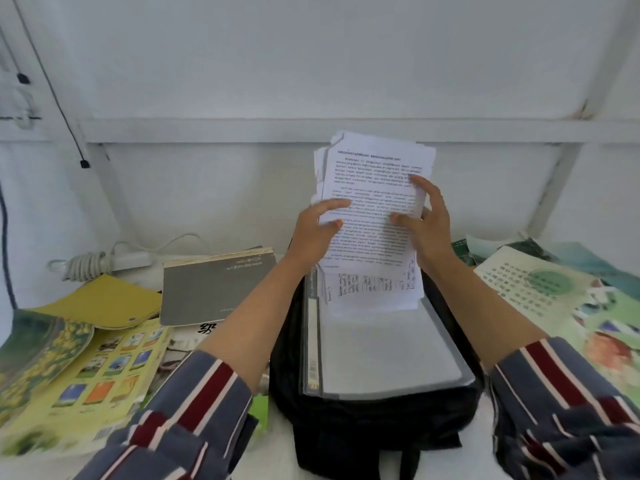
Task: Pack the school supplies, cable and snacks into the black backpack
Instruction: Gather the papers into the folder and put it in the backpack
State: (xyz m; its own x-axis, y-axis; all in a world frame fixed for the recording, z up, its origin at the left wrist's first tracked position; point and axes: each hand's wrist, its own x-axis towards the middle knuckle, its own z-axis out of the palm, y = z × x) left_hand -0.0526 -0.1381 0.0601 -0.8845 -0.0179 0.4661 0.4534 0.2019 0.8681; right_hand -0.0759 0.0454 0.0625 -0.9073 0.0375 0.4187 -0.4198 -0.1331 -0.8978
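Papers [374,202] stand upright over the black backpack [363,427]. Your left hand [317,230] and right hand [427,223] grip their side edges, probably to square the stack against the clear folder [381,355] before packing. The gray book [214,285] waits alongside.

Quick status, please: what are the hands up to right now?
Left hand, right hand hold paper stack. Stack upright over black backpack. Clear folder beneath.

Black backpack [363,420], white printed papers [375,202]
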